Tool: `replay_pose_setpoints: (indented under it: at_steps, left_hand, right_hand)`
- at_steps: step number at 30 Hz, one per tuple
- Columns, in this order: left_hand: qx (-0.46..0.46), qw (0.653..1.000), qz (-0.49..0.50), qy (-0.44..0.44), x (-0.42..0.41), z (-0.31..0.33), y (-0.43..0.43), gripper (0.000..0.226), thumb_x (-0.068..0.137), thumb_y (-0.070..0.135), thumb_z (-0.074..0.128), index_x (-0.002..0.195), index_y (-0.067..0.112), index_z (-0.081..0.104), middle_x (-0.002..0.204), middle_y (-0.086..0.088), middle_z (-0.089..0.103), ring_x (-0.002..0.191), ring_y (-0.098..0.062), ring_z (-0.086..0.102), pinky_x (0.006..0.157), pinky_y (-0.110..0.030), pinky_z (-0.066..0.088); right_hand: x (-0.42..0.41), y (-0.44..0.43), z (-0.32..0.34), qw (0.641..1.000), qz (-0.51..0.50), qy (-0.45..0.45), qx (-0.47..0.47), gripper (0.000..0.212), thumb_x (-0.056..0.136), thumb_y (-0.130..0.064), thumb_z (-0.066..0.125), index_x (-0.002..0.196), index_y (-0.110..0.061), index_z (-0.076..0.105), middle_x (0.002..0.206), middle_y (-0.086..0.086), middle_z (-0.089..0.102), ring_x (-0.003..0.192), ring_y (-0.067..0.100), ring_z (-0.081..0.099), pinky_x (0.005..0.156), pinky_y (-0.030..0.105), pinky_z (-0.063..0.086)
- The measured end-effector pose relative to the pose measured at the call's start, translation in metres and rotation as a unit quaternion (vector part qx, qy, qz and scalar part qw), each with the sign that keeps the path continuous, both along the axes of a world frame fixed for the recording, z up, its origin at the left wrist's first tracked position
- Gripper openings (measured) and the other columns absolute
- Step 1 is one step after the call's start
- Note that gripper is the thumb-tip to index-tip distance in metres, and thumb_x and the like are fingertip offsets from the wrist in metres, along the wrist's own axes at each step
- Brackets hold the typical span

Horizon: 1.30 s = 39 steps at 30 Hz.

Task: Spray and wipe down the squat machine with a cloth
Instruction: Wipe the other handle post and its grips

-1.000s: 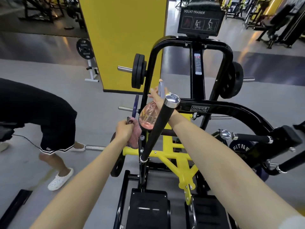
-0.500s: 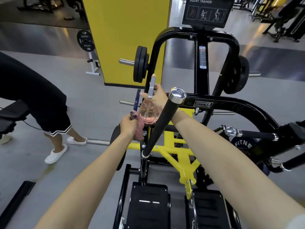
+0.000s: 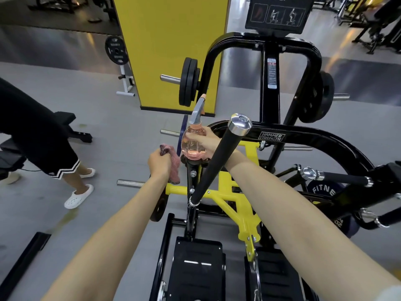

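The squat machine point(image 3: 263, 135) fills the middle and right of the view, its black frame arching up to a "SQUAT TRAINER" placard point(image 3: 278, 13) and its yellow linkage point(image 3: 233, 192) running down toward 2 black footplates point(image 3: 196, 270) at the bottom. A black handle point(image 3: 218, 161) with a chrome cap slants up in front of the arms, crossing just in front of the right wrist. Both hands are held out over the machine's left upright, near each other but not touching. The right hand point(image 3: 206, 141) is wrapped around the round belly of a spray bottle point(image 3: 193, 144) of pink liquid, held upright, with its grey trigger head and nozzle pointing up and away toward the frame. The left hand point(image 3: 159, 164) is closed on a pink cloth point(image 3: 173, 166), bunched in the fist and hanging down just left of the bottle and beside the black upright; whether the cloth touches the metal cannot be told. Black plates point(image 3: 188, 82) sit on the pegs at the left and right of the frame. Behind stands a yellow pillar point(image 3: 169, 48). On the grey floor point(image 3: 104, 118) at the left another person point(image 3: 41, 137) in black shorts and white shoes stands bent over.
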<state>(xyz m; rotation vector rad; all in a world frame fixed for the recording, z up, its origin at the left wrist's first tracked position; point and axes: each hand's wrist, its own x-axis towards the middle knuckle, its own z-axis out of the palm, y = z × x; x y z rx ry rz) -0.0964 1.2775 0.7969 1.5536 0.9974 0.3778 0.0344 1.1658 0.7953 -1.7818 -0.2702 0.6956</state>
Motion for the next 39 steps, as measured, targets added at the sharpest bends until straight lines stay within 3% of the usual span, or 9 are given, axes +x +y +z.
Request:
replay_pose_setpoints:
  at_steps: [3, 10, 14, 17, 19, 22, 28, 33, 39]
  left_hand:
    - [-0.015, 1.0, -0.002, 0.0, -0.006, -0.005, 0.003, 0.03, 0.089, 0.005, 0.046, 0.064, 0.017, 0.055, 0.064, -0.002, 0.054, 0.062, -0.018, 0.051, 0.054, -0.023, 0.039]
    - [-0.037, 0.999, -0.019, 0.002, -0.009, -0.009, -0.005, 0.028, 0.088, 0.004, 0.047, 0.066, 0.018, 0.057, 0.067, -0.004, 0.058, 0.071, -0.022, 0.056, 0.066, -0.03, 0.044]
    - [-0.063, 0.997, -0.034, -0.012, -0.016, -0.005, -0.009, 0.029, 0.088, -0.001, 0.044, 0.071, 0.018, 0.059, 0.068, -0.002, 0.059, 0.068, -0.019, 0.057, 0.058, -0.024, 0.045]
    - [-0.118, 0.991, -0.051, -0.024, -0.026, -0.005, -0.006, 0.026, 0.084, -0.005, 0.044, 0.072, 0.013, 0.058, 0.067, -0.005, 0.058, 0.067, -0.021, 0.056, 0.055, -0.025, 0.042]
    - [-0.17, 0.984, -0.05, -0.027, -0.035, -0.006, -0.003, 0.02, 0.084, -0.004, 0.048, 0.073, 0.01, 0.057, 0.071, -0.008, 0.059, 0.07, -0.023, 0.057, 0.06, -0.029, 0.045]
    - [-0.25, 0.963, -0.089, -0.038, -0.053, -0.002, -0.001, 0.008, 0.088, 0.001, 0.057, 0.094, 0.001, 0.062, 0.087, -0.014, 0.067, 0.076, -0.023, 0.064, 0.071, -0.034, 0.052]
    - [-0.227, 0.95, -0.184, -0.109, -0.062, 0.051, -0.024, 0.027, 0.084, -0.006, 0.061, 0.109, 0.003, 0.062, 0.101, -0.015, 0.068, 0.086, -0.024, 0.068, 0.081, -0.036, 0.056]
    - [-0.191, 0.944, -0.174, -0.207, -0.047, 0.124, -0.057, 0.021, 0.086, -0.004, 0.06, 0.104, 0.006, 0.064, 0.099, -0.012, 0.069, 0.089, -0.023, 0.068, 0.078, -0.035, 0.056]
    - [-0.125, 0.947, -0.149, -0.254, -0.039, 0.192, -0.097, 0.014, 0.086, -0.001, 0.061, 0.097, 0.009, 0.061, 0.089, -0.008, 0.068, 0.079, -0.02, 0.068, 0.065, -0.032, 0.056]
  right_hand:
    - [-0.043, -0.005, 0.065, 0.999, 0.021, -0.019, 0.02, 0.011, 0.091, -0.017, 0.062, 0.1, -0.014, 0.057, 0.085, -0.005, 0.056, 0.094, 0.018, 0.055, 0.095, 0.037, 0.044]
    - [-0.024, -0.002, 0.039, 0.999, 0.035, 0.007, 0.007, 0.014, 0.084, -0.031, 0.069, 0.087, -0.031, 0.056, 0.095, -0.006, 0.063, 0.101, 0.02, 0.059, 0.095, 0.037, 0.045]
    - [-0.024, -0.023, 0.025, 0.995, 0.09, 0.027, 0.023, 0.064, 0.079, -0.037, 0.076, 0.132, -0.017, 0.046, 0.124, -0.005, 0.057, 0.112, 0.013, 0.054, 0.105, 0.034, 0.038]
    - [-0.062, -0.04, 0.06, 0.999, 0.012, 0.033, 0.023, 0.055, 0.096, -0.017, 0.052, 0.144, -0.003, 0.029, 0.139, 0.004, 0.042, 0.127, 0.02, 0.042, 0.108, 0.036, 0.032]
    - [-0.071, -0.055, 0.06, 0.999, -0.027, 0.02, 0.032, 0.044, 0.101, -0.017, 0.042, 0.14, 0.001, 0.036, 0.143, 0.012, 0.041, 0.133, 0.026, 0.038, 0.107, 0.037, 0.032]
    - [-0.071, -0.074, 0.044, 0.996, -0.074, 0.042, 0.041, 0.037, 0.1, -0.022, 0.046, 0.134, -0.006, 0.045, 0.124, 0.002, 0.05, 0.12, 0.014, 0.043, 0.102, 0.034, 0.033]
    - [-0.074, -0.095, 0.067, 0.989, -0.138, 0.022, 0.053, 0.03, 0.089, -0.029, 0.063, 0.117, -0.018, 0.062, 0.114, -0.003, 0.058, 0.112, 0.015, 0.05, 0.088, 0.034, 0.041]
    - [-0.083, -0.107, 0.111, 0.985, -0.154, -0.021, 0.08, 0.012, 0.092, -0.023, 0.057, 0.101, -0.019, 0.062, 0.106, 0.003, 0.061, 0.11, 0.02, 0.056, 0.09, 0.034, 0.045]
    - [-0.098, -0.116, 0.155, 0.985, -0.104, -0.083, 0.113, 0.019, 0.096, -0.026, 0.051, 0.105, -0.015, 0.063, 0.109, 0.005, 0.062, 0.106, 0.016, 0.057, 0.091, 0.033, 0.048]
